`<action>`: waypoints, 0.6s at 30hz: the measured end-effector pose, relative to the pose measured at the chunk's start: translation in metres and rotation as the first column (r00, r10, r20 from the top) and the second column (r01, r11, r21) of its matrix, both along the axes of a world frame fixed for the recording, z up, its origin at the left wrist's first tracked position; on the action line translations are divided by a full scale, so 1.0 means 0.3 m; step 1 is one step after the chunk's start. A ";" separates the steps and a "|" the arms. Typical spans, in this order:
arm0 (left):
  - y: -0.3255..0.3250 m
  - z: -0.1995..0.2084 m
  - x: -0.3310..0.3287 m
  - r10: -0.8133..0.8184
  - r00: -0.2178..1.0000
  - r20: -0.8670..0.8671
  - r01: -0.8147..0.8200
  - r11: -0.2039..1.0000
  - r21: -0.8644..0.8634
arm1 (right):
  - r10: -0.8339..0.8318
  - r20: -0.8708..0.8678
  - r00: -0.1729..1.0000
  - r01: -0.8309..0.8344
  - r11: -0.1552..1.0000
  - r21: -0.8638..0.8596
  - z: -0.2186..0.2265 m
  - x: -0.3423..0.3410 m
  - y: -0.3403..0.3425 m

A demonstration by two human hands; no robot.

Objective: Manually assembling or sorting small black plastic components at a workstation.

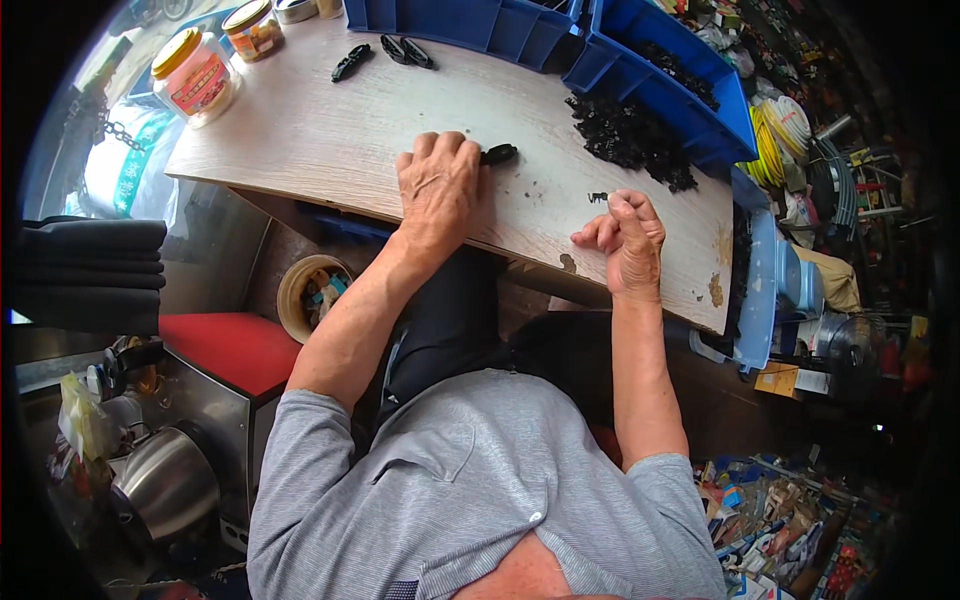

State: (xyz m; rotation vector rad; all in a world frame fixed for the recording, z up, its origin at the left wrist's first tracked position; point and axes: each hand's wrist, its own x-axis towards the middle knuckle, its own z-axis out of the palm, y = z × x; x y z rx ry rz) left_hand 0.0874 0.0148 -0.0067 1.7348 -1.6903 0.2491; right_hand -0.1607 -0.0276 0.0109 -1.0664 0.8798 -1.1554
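Grey shirt (480,470) at bottom centre; now, upper centre, bends left hand (438,190), fingers bunched, just left of black piece (502,154), grip hidden; right of centre, curls right hand (636,242) beside black fragment (597,197), pinch unclear.

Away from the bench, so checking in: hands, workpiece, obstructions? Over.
Left hand curled at black oblong piece; grip hidden. Right hand apparently pinching small black part. Possible snag: heap of black parts beyond right hand.
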 end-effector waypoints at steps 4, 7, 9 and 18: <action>0.005 -0.009 -0.028 -0.123 0.978 -0.170 0.107 0.989 -0.103 | -0.001 0.087 0.996 -0.002 0.999 0.032 0.004 0.017 0.007; 0.015 -0.005 -0.130 -0.274 0.583 -0.764 0.345 0.936 -0.073 | 0.048 0.176 0.983 -0.053 0.998 0.023 -0.006 0.025 0.015; 0.019 0.004 -0.183 -0.282 0.366 -0.887 0.461 0.883 -0.091 | 0.076 0.232 0.970 -0.081 0.997 0.011 -0.006 0.032 0.023; 0.011 0.039 -0.268 -0.174 -0.096 -0.980 0.627 0.754 -0.196 | 0.029 0.275 0.961 -0.055 0.995 0.086 0.004 0.030 0.032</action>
